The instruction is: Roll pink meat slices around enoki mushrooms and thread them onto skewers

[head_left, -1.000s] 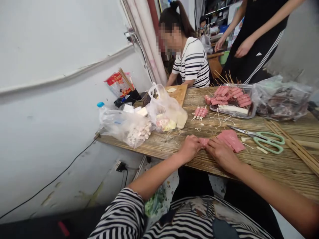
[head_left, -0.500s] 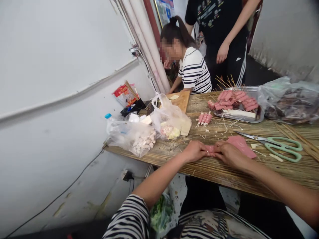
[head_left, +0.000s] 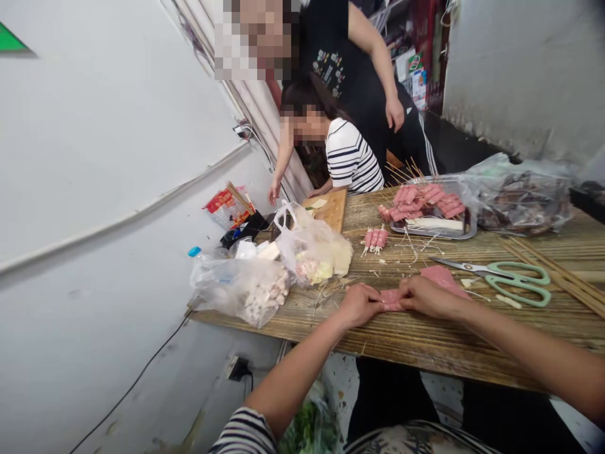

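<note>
Near the table's front edge, my left hand (head_left: 362, 305) pinches the left end of a pink meat slice (head_left: 391, 301). Closed on the slice's right end is my right hand (head_left: 425, 295); whatever lies under the fingers is hidden. More flat pink meat slices (head_left: 443, 280) lie just beyond the right hand. A small group of finished meat rolls (head_left: 375, 238), with white enoki mushroom ends sticking out, rests farther back. Green-handled scissors (head_left: 513, 277) lie to the right, with thin white mushroom strands scattered between.
A metal tray (head_left: 467, 230) holds skewered meat rolls, beside a plastic bag of dark food (head_left: 524, 195). Wooden skewers (head_left: 562, 274) lie at right. Plastic food bags (head_left: 255, 287) and a cutting board (head_left: 336, 211) are at left. A seated person (head_left: 352, 154) and a standing person (head_left: 340, 57) are behind the table.
My view has shifted, so the table things appear farther left. Both hands stay on the meat slice. The standing person now leans over, one arm reaching down toward the table's left end.
</note>
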`<action>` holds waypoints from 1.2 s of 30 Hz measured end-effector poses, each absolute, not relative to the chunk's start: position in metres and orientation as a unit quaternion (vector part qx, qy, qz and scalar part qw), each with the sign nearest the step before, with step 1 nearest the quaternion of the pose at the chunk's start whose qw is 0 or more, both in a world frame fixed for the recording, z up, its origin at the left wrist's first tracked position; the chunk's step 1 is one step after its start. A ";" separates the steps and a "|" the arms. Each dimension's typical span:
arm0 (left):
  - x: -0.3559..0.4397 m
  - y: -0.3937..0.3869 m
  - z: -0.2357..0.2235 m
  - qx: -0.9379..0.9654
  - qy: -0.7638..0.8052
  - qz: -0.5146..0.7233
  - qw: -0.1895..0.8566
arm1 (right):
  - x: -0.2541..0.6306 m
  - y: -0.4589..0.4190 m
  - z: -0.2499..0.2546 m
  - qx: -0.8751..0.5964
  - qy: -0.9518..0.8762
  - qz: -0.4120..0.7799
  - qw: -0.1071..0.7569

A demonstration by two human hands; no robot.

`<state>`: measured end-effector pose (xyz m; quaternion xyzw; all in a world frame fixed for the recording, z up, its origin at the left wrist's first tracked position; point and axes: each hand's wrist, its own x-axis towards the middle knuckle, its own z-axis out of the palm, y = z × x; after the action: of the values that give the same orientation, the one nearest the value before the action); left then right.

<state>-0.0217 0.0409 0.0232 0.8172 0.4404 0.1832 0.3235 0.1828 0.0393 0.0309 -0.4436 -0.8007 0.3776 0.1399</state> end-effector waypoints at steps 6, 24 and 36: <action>-0.020 0.046 0.027 0.794 0.486 0.129 0.341 | 0.185 0.045 0.030 -0.480 -0.780 0.377 0.136; -0.019 0.046 0.025 0.783 0.489 0.128 0.362 | 0.174 0.013 0.015 -0.347 -0.914 0.058 0.200; -0.011 0.003 0.020 0.877 0.428 0.207 0.068 | 0.180 0.034 0.016 -0.367 -0.882 0.234 0.183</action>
<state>-0.0108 0.0032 0.0201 0.8774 0.4275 0.2070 0.0675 0.1796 0.0336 0.0162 -0.3671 -0.8815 0.2335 0.1835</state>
